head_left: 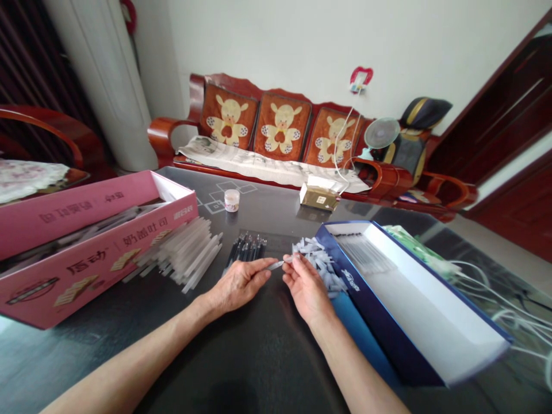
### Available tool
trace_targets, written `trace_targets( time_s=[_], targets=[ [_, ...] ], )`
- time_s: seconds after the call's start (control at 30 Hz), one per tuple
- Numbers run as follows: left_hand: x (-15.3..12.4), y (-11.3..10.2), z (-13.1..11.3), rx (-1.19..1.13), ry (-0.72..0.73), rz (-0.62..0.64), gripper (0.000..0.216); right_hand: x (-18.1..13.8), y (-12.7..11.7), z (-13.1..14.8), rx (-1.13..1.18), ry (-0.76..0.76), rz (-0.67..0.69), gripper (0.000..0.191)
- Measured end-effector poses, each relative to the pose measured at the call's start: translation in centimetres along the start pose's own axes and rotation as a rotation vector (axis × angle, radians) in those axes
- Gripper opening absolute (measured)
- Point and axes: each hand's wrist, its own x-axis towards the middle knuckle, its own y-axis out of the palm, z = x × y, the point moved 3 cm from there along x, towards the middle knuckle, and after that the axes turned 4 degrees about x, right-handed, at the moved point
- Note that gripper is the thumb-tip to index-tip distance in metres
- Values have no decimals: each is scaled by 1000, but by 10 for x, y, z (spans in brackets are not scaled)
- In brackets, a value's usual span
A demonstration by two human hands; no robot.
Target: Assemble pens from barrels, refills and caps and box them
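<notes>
Between the thumb and forefinger of my left hand is a slim pen, most of it hidden by the fingers. My right hand pinches a small translucent cap right at the pen's tip; whether the two touch I cannot tell. Just beyond my left hand lies a bundle of dark pen refills. A heap of small whitish caps spreads behind my right hand. Farther left, frosted pen barrels are piled against a pink box.
The pink box at left holds more long pieces. At right, a blue box contains a row of clear pens. A small jar and a gold tissue box stand farther back. White cables lie at the right edge.
</notes>
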Motion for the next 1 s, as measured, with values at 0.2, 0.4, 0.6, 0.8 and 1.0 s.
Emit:
trace_targets(
  time_s=[0.2,0.4,0.6,0.8,1.0],
  targets=[
    [0,0,-1,84,5,-6,40,-2,4,-6,-72,15,64,27],
    [1,-1,-2,163,18,6,31,-5,6,-10,-120,10,117,24],
    [-1,2,0,271,11,-14,33,-7,7,-12,-100,4,73,27],
    [-3,4,-1,465,81,-45,27,-8,8,-13,-93,45,61,29],
    [-4,8,-3,702,37,-33,29,-9,8,-14,-67,55,29,31]
  ],
)
